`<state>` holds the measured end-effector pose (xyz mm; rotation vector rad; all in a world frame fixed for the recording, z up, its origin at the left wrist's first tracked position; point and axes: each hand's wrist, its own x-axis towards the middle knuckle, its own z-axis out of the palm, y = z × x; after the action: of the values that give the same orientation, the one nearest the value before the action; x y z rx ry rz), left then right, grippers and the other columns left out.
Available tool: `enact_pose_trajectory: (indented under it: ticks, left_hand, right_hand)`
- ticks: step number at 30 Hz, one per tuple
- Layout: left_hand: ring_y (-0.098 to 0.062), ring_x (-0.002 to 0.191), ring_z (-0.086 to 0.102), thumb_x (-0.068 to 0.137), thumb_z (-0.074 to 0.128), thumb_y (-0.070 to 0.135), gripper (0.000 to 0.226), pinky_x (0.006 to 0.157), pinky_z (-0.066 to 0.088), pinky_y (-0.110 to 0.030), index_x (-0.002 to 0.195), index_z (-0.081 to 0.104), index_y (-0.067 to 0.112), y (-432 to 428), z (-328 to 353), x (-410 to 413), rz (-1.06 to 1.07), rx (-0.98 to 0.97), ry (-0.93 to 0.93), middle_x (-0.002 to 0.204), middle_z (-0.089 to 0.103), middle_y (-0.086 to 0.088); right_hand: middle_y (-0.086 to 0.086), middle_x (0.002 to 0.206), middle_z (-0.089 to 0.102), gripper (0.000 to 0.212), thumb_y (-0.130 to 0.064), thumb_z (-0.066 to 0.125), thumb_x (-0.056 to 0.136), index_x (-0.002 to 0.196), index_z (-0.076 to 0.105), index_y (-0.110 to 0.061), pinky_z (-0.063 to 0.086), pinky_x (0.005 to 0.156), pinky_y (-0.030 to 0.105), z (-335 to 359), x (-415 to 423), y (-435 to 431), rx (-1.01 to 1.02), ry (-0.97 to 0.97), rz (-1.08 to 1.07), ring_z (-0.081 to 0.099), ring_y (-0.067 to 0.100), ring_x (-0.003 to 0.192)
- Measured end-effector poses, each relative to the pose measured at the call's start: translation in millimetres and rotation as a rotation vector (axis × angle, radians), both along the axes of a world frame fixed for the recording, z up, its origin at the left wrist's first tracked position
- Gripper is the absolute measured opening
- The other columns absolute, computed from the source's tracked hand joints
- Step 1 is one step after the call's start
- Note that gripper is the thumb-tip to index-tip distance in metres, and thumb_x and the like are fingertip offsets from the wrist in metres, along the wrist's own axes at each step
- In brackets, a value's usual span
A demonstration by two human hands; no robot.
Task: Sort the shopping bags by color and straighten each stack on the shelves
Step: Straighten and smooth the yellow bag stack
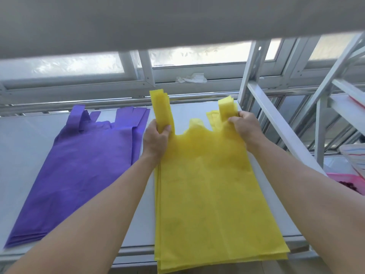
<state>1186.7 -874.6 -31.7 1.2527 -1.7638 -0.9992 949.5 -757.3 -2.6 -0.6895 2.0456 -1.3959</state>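
From the head camera we count two stacks of shopping bags on one shelf (25, 155): a purple stack (79, 171) to the left and a yellow stack (215, 194) to the right, lying side by side with a narrow strip of bare shelf between them. Each stack holds several bags, but we cannot tell the exact number from the layered edges. The near end of the yellow stack hangs slightly over the shelf's front lip. We see two hands, both on the yellow stack. The left hand (157, 138) is curled round the left handle bundle (160, 107), and the right hand (244, 128) pinches the right handle bundle (227, 107), so both bundles stand up off the shelf. The purple stack lies flat and untouched, with its handles splayed unevenly toward the back. The shelf is pale grey and smooth, and another shelf board (177, 20) sits close overhead. White metal uprights (252, 72) frame its right side. Behind runs a row of frosted windows (79, 65), with one crumpled white scrap (191, 78) on the sill. One pink container (347, 179) sits low at the right.
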Motion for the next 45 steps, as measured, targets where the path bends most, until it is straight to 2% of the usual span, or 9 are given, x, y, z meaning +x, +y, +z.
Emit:
enact_pose_trajectory:
  ticks: [6,10,12,24,29,35,40,43,45]
  left_hand:
    - [-0.030,0.112,0.064,0.089,0.065,0.030,0.040,0.100,0.054,-0.048,0.126,0.062,0.014,-21,7,3,0.022,0.183,-0.061,0.119,0.069,-0.009]
    - [-0.030,0.116,0.057,0.091,0.064,0.013,0.050,0.093,0.049,-0.038,0.139,0.051,0.012,-16,6,-4,0.038,0.107,-0.233,0.125,0.062,-0.008]
    - [-0.034,0.130,0.048,0.089,0.065,0.014,0.062,0.103,0.044,-0.041,0.147,0.043,0.009,-15,1,-6,0.087,0.072,-0.341,0.138,0.052,-0.014]
    - [-0.037,0.135,0.038,0.085,0.073,0.023,0.078,0.107,0.043,-0.043,0.153,0.036,0.013,103,4,49,0.162,0.236,-0.349,0.145,0.035,-0.018]
    - [-0.038,0.135,0.039,0.079,0.085,0.028,0.084,0.107,0.038,-0.039,0.147,0.038,0.010,178,17,75,0.126,0.270,-0.500,0.144,0.037,-0.019]
    - [-0.034,0.105,0.067,0.082,0.084,0.029,0.051,0.085,0.055,-0.037,0.117,0.059,0.003,190,31,79,0.132,0.508,-0.407,0.116,0.067,-0.013]
    - [-0.027,0.102,0.067,0.096,0.071,0.034,0.032,0.085,0.055,-0.036,0.118,0.068,0.012,183,33,93,0.051,0.606,-0.241,0.118,0.071,-0.007]
    - [-0.022,0.087,0.069,0.099,0.068,0.036,0.023,0.070,0.055,-0.035,0.105,0.071,0.014,201,22,111,0.072,0.608,-0.153,0.104,0.074,-0.007]
    - [-0.021,0.083,0.066,0.100,0.066,0.039,0.025,0.065,0.050,-0.034,0.102,0.072,0.014,212,12,122,0.076,0.539,-0.198,0.098,0.074,-0.005]
  right_hand:
    - [0.015,0.117,0.071,0.013,-0.014,0.056,0.097,0.106,0.065,-0.015,0.057,0.094,0.047,-2,0,-25,0.152,0.133,0.096,0.069,0.031,0.104]
    - [0.015,0.131,0.061,0.041,-0.028,0.062,0.096,0.131,0.058,-0.007,0.049,0.095,0.041,-15,3,-25,0.386,0.398,0.146,0.057,0.034,0.122]
    - [0.019,0.142,0.049,0.052,-0.036,0.063,0.098,0.138,0.051,-0.004,0.044,0.101,0.043,-18,7,-23,0.450,0.493,0.146,0.044,0.038,0.135]
    - [0.021,0.141,0.043,0.062,-0.047,0.067,0.096,0.133,0.047,-0.002,0.037,0.106,0.043,-1,71,113,0.623,0.510,0.170,0.037,0.039,0.136]
    - [0.017,0.133,0.052,0.076,-0.063,0.073,0.085,0.128,0.047,-0.005,0.042,0.092,0.042,10,90,176,0.804,0.537,0.270,0.047,0.038,0.129]
    - [0.007,0.098,0.064,0.041,-0.047,0.072,0.092,0.103,0.062,-0.009,0.049,0.077,0.037,14,101,182,0.703,0.437,0.407,0.060,0.028,0.094]
    - [0.003,0.109,0.066,0.030,-0.039,0.067,0.097,0.116,0.060,-0.016,0.057,0.081,0.041,13,113,195,0.414,0.036,0.220,0.065,0.027,0.099]
    - [0.008,0.102,0.070,0.029,-0.039,0.062,0.101,0.116,0.059,-0.014,0.053,0.049,0.032,1,123,216,0.393,-0.088,0.164,0.073,0.030,0.078]
    - [0.011,0.088,0.074,0.030,-0.040,0.061,0.101,0.113,0.061,-0.012,0.042,0.044,0.029,-4,131,231,0.362,-0.190,0.132,0.071,0.027,0.057]
